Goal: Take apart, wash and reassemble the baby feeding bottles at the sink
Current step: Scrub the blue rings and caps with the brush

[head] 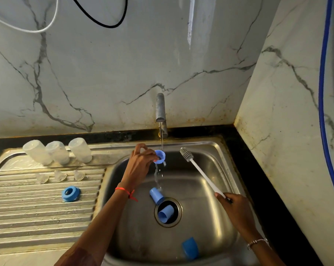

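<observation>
Head cam: your left hand (pixel 141 162) is holding a blue screw ring (pixel 160 156) right under the tap (pixel 161 110). Thumb and fingertips are clamped on its rim, and the running water hits it and spills down into the sink (pixel 216 150). Your right hand (pixel 237 210) is right of the tap and a good bit closer to you, fingers curled tight round the end of the bottle brush (pixel 200 173). Its bristle head points up toward the tap, just right of the stream, and isn't touching the ring.

Three blue caps (pixel 156 195) are lying in the basin on your side of the tap. One is straight out from it where the water lands, one is just past that down in the drain hole, and the last is nearest you and a little to the right.

Left of the tap, three clear bottles (pixel 57 152) stand upside down in a row along the back of the drainboard (pixel 37 217). Three clear teats (pixel 60 176) sit just in front of them, and a second blue ring (pixel 71 193) sits closer to you again.
</observation>
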